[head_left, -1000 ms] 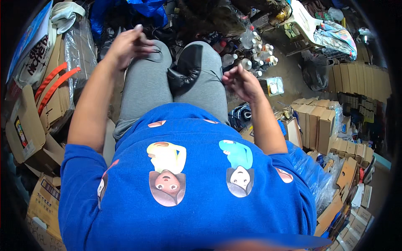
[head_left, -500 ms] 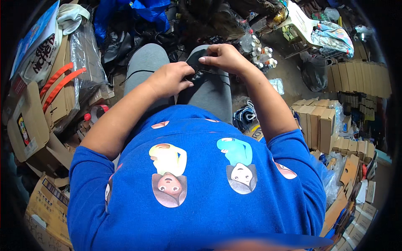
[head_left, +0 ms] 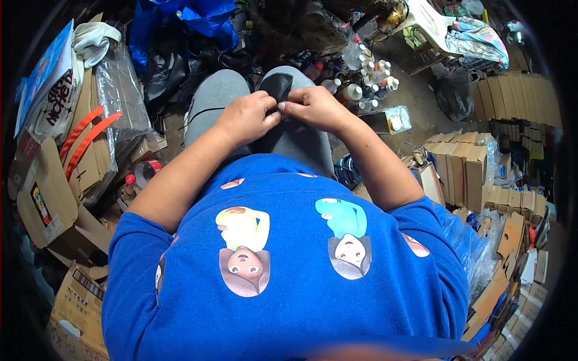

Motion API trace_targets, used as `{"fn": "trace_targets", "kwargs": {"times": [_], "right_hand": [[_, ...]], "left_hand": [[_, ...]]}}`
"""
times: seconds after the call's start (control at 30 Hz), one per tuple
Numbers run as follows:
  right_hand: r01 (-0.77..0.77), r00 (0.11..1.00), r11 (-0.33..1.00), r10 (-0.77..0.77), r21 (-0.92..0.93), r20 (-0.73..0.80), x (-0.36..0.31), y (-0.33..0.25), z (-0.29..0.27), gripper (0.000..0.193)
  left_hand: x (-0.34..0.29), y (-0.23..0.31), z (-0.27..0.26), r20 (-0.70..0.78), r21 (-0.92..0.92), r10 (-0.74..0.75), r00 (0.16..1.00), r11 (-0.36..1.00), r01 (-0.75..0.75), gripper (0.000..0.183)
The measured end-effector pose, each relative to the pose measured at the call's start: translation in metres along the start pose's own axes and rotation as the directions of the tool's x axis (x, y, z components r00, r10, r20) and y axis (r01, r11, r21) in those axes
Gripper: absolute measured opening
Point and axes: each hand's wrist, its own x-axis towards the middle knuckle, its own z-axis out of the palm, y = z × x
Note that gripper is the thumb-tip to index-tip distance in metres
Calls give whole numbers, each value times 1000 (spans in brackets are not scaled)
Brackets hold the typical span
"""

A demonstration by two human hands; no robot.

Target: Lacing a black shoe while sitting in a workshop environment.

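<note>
Over my grey-trousered knees point(head_left: 218, 84) I hold a small black piece point(head_left: 277, 86), smooth and flexible-looking. Its exact kind does not show. My left hand point(head_left: 248, 118) is closed, thumb and fingers pinched at the piece's near edge. Right beside it my right hand point(head_left: 316, 108) pinches the same edge, its thumb nearly touching the left fingers. A thin black cord point(head_left: 208, 110) runs across my left thigh toward the left hand. The fingers hide the spot where they grip.
Capped bottles point(head_left: 368, 78) crowd the floor ahead on the right, near a white plastic chair point(head_left: 427, 27). Stacked cardboard point(head_left: 460, 165) stands at my right. On the left are an open carton point(head_left: 45, 186), orange strips point(head_left: 90, 135) and clear plastic. A blue bag point(head_left: 208, 27) lies ahead.
My right hand has lowered and come in close to the left. The black piece now stands up beyond the fingers, and more of the bottles shows.
</note>
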Motion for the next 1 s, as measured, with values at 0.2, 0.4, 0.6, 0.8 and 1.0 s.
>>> {"fn": "trace_targets", "kwargs": {"times": [0.2,0.4,0.6,0.8,1.0], "right_hand": [[104,993,972,-89,-213,79,-8,7,-11,28],[19,998,935,5,355,-67,-52,-10,-45,18],[194,969,978,-203,-80,-143,-34,-3,-21,16],[237,941,905,-304,-354,-148,-12,6,-12,18],[154,969,903,-218,-400,-119,-10,-5,-16,19]], "left_hand": [[-1,8,2,16,76,7,1000,997,-8,27],[10,-3,-12,49,36,-8,999,999,6,35],[33,-21,-42,-79,-355,-60,995,935,29,28],[58,-22,-41,134,-404,29,991,914,28,30],[66,-28,-51,472,-391,41,880,905,168,23]]}}
